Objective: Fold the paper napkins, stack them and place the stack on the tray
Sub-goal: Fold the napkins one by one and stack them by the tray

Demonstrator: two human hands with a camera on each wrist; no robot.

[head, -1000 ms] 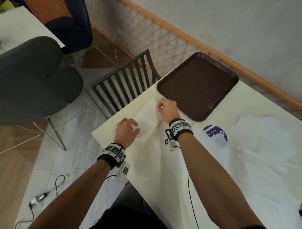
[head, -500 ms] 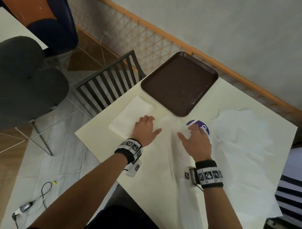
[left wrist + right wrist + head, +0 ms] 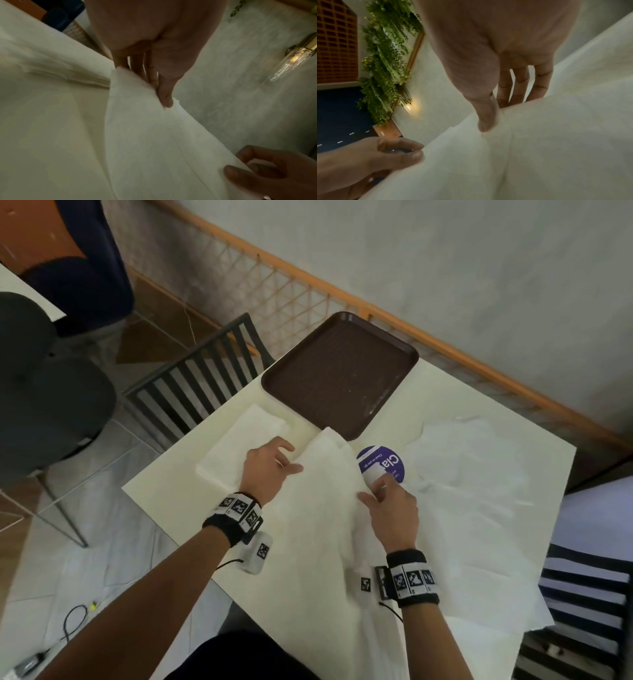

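A white unfolded paper napkin lies across the cream table, its far edge lifted. My left hand pinches that edge near its left corner; in the left wrist view the thumb presses the napkin against the fingers. My right hand pinches the same edge further right, and in the right wrist view its thumb lies on the napkin. A folded napkin lies flat left of my left hand. The brown tray sits bare at the table's far corner.
Several more unfolded napkins spread over the right half of the table. A round purple sticker shows between the tray and my right hand. A black slatted chair stands at the table's far left edge, a striped seat at the right.
Both hands left the folded napkin, moved right to the unfolded napkin, took hold of its far edge and raised it off the table.
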